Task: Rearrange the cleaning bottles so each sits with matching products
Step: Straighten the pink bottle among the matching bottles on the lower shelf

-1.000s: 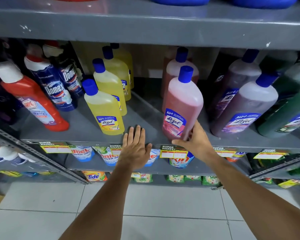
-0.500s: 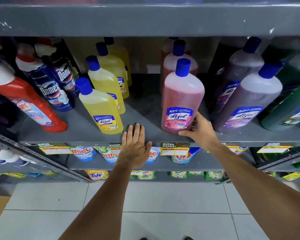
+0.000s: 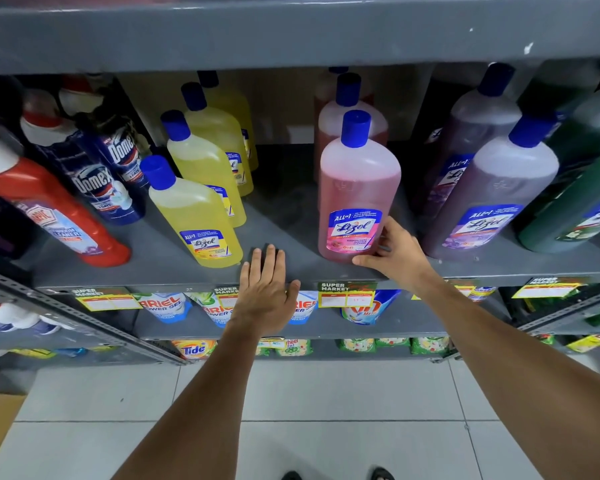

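Note:
A pink Lizol bottle (image 3: 358, 188) with a blue cap stands upright at the front of the grey shelf (image 3: 291, 268), ahead of other pink bottles (image 3: 350, 114). My right hand (image 3: 394, 252) grips its lower right side, thumb at the base. My left hand (image 3: 265, 289) lies flat on the shelf's front edge, fingers together, holding nothing. A row of yellow Lizol bottles (image 3: 196, 209) stands to the left, purple Lizol bottles (image 3: 496, 199) to the right.
Blue Domex bottles (image 3: 99, 181) and a red bathroom cleaner (image 3: 54, 209) fill the far left; green bottles (image 3: 582, 202) the far right. An upper shelf (image 3: 291, 32) hangs close overhead. Detergent pouches (image 3: 163, 304) sit on the shelves below. Bare shelf shows between the yellow and pink rows.
The pink bottle went from tilted to upright and now stands on the shelf, label facing front. My right hand stays on its lower side. My left hand has not moved.

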A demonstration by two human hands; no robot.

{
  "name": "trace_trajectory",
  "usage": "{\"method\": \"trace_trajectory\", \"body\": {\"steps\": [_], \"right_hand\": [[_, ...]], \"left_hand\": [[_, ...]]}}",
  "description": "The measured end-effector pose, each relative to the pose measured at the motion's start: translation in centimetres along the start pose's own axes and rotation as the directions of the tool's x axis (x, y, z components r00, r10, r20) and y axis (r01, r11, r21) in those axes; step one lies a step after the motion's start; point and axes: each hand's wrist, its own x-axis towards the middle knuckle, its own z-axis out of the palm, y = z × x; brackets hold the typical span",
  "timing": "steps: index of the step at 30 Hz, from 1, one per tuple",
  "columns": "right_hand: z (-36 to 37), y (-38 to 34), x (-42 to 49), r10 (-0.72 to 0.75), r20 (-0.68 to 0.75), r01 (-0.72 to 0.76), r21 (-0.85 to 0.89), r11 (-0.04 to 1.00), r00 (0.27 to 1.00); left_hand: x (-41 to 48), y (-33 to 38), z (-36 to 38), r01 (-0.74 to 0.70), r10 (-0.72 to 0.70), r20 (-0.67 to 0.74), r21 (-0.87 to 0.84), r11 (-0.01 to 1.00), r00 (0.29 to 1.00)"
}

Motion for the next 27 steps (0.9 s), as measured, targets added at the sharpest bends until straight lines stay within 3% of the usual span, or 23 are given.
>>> {"method": "trace_trajectory", "body": {"steps": [19, 22, 25, 27], "right_hand": [[0.4, 0.5, -0.4, 0.001, 0.038, -0.001, -0.018, 1.0, 0.999], [1.7, 0.2, -1.6, 0.009, -0.032, -0.007, 0.06, 0.998, 0.999], [2.9, -0.4, -3.8, -0.01, -0.19, 0.013, 0.017, 1.0, 0.982], [3.3, -1.2, -5.5, -0.131, -0.28, 0.127, -0.035, 0.991, 0.951]], "left_hand": [[0.1, 0.0, -0.3, 0.013, -0.013, 0.045, 0.0, 1.0, 0.999], [0.1, 0.1, -0.6, 0.013, -0.014, 0.058, 0.013, 1.0, 0.998], [-0.3, 0.5, -1.2, 0.043, -0.042, 0.048, -0.016, 0.999, 0.998], [-1.4, 1.1, -1.9, 0.036, -0.04, -0.056, -0.066, 0.997, 0.998]]}}
